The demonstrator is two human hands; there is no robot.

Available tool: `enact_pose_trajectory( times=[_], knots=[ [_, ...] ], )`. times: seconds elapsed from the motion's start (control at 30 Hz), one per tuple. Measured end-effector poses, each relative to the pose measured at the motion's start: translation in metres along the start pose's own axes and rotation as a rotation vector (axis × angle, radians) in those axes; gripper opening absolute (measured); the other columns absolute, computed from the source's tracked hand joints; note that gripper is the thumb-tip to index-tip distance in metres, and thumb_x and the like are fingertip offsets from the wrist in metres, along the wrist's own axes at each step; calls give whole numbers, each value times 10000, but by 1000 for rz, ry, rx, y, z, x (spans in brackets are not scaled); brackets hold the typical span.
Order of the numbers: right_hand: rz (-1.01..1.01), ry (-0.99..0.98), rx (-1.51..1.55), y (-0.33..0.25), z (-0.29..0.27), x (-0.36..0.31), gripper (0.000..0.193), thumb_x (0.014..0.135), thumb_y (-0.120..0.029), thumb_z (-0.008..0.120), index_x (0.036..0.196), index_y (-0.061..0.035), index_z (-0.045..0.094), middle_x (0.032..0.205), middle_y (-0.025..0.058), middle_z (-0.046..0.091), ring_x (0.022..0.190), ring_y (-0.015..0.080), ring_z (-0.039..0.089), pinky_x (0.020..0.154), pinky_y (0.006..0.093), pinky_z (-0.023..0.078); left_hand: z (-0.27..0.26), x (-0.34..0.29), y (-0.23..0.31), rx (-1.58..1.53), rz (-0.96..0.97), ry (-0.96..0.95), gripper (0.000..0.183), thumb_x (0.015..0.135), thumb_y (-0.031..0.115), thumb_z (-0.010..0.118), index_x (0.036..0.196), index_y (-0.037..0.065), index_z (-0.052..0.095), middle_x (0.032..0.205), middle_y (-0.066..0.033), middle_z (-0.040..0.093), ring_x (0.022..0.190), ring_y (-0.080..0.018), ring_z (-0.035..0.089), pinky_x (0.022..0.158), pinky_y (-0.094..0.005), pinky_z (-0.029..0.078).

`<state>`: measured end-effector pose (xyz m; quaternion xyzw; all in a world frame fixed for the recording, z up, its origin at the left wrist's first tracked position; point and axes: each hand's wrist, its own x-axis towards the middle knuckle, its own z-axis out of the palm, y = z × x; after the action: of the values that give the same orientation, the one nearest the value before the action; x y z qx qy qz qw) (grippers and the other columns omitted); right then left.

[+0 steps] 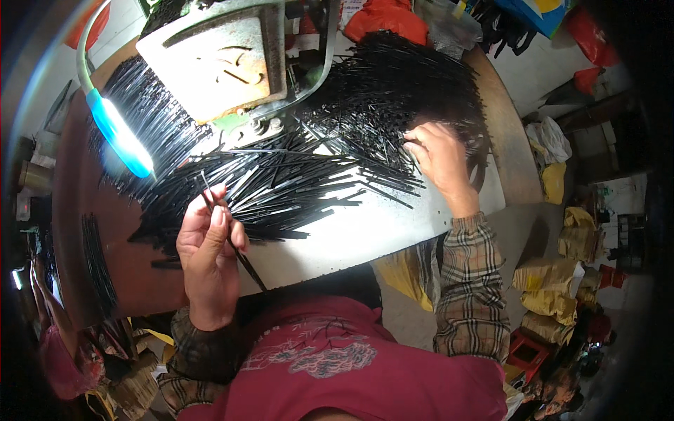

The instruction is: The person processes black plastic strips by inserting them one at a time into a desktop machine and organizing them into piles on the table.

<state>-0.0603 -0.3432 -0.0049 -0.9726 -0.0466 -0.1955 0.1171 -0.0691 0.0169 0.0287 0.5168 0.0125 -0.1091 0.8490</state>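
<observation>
Between the thumb and fingers of my left hand [208, 263] is a thin black stick [247, 265]. It slants, its upper end rising past my fingertips and its lower end pointing down over the table's front edge. My right hand [444, 160] rests at the near right side of a big heap of black sticks [414, 77], its thumb and fingers drawn together. What they grip, if anything, is too small to make out. A looser pile of black sticks [281, 186] fans across the table between my hands.
A machine with a pale metal plate [210, 67] stands at the far left, lit by a blue-headed lamp [121, 137]. More sticks [98, 266] lie at the table's left. The white tabletop [365, 235] ends in a curved front edge. Yellow bags [547, 288] sit on the right.
</observation>
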Motion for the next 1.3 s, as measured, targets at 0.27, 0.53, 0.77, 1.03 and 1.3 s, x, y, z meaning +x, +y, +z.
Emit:
enact_pose_trajectory(
  times=[0.27,0.53,0.77,1.03,1.3],
  knots=[
    [-104,-28,-48,0,-22,10,54,785,-85,674,812,-48,645,773,66,644,712,222,599,643,321,510,-9,18,5,118,-65,-97,273,893,60,556,1147,-39,537,789,-44,553,634,-152,609,595,-266,500],
    [-183,-82,24,-10,-36,27,58,786,-71,667,825,-34,647,760,91,648,703,230,613,646,324,502,-8,31,0,170,-85,-75,333,877,68,585,1184,-41,514,791,-30,520,634,-143,578,581,-253,488],
    [-168,-86,266,-69,-38,56,103,841,-81,638,926,-28,663,808,90,671,673,202,650,591,310,513,2,45,-7,56,2,-111,313,862,19,620,1156,-54,543,823,-80,611,622,-158,627,554,-245,513],
    [230,-257,1143,-165,22,55,118,881,-88,627,926,21,637,637,20,589,517,40,517,442,218,413,5,63,-20,47,43,-83,368,829,10,648,1175,-50,540,802,-45,585,554,-115,555,467,-214,431],
    [360,-185,1296,-189,61,53,138,913,-103,579,949,24,619,746,42,594,547,54,529,468,183,440,-5,65,-19,97,55,-118,423,845,28,600,1248,-60,504,828,-46,600,565,-77,510,460,-194,388]
  ],
)
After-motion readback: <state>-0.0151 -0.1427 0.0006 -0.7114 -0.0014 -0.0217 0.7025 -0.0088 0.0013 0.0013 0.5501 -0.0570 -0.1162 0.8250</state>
